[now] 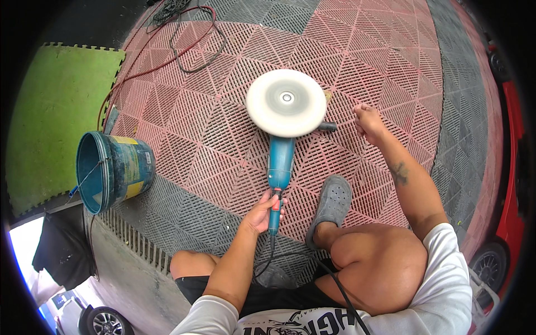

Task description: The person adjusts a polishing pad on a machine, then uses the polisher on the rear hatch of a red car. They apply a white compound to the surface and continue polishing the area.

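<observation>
At mid-frame, the polisher (281, 161) has its pad (286, 118) up, the left hand (266, 212) gripping its handle (273, 224). Farther right, the right hand (368, 124) is curled closed. A bucket (121, 170) sits at left, hoses (174, 57) lie upper left, a shoe (334, 200) right of the handle.

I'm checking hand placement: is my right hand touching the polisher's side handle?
Apart. The head view shows a strip of slatted floor between the right hand and the black side handle.
</observation>
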A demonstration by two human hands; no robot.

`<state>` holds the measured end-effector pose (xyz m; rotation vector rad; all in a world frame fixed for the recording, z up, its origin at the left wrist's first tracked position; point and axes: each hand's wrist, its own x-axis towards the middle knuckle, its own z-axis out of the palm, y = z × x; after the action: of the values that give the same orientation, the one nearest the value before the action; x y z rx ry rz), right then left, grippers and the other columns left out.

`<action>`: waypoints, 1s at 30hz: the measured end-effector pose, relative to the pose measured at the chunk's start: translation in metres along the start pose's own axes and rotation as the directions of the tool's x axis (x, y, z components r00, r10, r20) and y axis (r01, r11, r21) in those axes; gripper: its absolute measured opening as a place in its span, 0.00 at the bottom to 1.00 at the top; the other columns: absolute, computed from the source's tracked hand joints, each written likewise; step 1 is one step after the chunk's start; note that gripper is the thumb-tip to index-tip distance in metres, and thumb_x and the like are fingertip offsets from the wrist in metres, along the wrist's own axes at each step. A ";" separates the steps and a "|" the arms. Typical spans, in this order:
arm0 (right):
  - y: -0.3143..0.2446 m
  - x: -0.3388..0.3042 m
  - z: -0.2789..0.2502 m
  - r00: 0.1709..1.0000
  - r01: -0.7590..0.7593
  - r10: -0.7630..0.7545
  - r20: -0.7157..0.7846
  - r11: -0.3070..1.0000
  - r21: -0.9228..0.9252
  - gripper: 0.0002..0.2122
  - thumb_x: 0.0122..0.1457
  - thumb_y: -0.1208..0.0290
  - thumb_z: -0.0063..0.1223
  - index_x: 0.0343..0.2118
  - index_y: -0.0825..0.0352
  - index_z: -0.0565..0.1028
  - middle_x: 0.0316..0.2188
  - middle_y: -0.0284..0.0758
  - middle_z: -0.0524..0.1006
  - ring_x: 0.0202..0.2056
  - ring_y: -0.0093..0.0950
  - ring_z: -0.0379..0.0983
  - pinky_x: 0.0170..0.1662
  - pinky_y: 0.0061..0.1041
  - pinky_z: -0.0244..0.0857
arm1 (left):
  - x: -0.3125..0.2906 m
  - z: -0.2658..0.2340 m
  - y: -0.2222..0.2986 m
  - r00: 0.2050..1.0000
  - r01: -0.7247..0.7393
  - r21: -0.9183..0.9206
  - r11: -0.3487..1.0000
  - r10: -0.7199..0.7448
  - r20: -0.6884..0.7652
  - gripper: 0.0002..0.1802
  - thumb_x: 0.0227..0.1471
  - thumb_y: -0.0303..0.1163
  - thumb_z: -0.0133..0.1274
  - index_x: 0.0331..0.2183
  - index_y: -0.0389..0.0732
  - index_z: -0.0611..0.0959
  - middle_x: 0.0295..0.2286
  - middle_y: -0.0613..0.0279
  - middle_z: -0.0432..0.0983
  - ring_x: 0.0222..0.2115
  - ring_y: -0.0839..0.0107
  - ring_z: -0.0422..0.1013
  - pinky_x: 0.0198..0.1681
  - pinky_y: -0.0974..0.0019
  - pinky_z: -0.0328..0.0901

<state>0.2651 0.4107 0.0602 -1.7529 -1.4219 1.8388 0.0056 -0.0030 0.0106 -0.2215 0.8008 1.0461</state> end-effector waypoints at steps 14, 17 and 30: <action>0.033 0.009 -0.013 0.947 0.256 -0.298 0.118 0.481 -0.838 0.22 0.73 0.64 0.49 0.60 0.80 0.75 0.52 0.65 0.80 0.58 0.60 0.76 0.64 0.48 0.69 | 0.000 0.002 0.004 1.000 0.006 0.008 1.000 -0.006 0.014 0.37 0.71 0.43 0.58 0.72 0.61 0.60 0.47 0.60 0.79 0.36 0.69 0.77 0.38 0.62 0.77; 0.033 0.015 -0.017 0.891 0.293 -0.453 0.031 0.522 -0.801 0.18 0.74 0.63 0.51 0.49 0.77 0.82 0.41 0.59 0.84 0.46 0.55 0.83 0.54 0.46 0.74 | 0.001 0.003 0.003 1.000 0.007 0.011 1.000 -0.007 0.003 0.37 0.72 0.43 0.58 0.73 0.61 0.60 0.47 0.59 0.79 0.37 0.69 0.78 0.38 0.62 0.77; -0.048 -0.019 0.071 0.763 0.550 -0.646 0.032 0.622 -0.558 0.11 0.73 0.66 0.54 0.42 0.70 0.78 0.34 0.52 0.83 0.38 0.51 0.81 0.46 0.48 0.72 | -0.004 0.010 0.004 1.000 -0.004 -0.021 1.000 0.003 -0.021 0.41 0.70 0.38 0.60 0.75 0.59 0.58 0.48 0.57 0.78 0.35 0.68 0.78 0.36 0.62 0.77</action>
<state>0.1881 0.3875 0.0951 -1.2960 -2.2513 0.9497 0.0062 0.0019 0.0209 -0.2499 0.8098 1.0573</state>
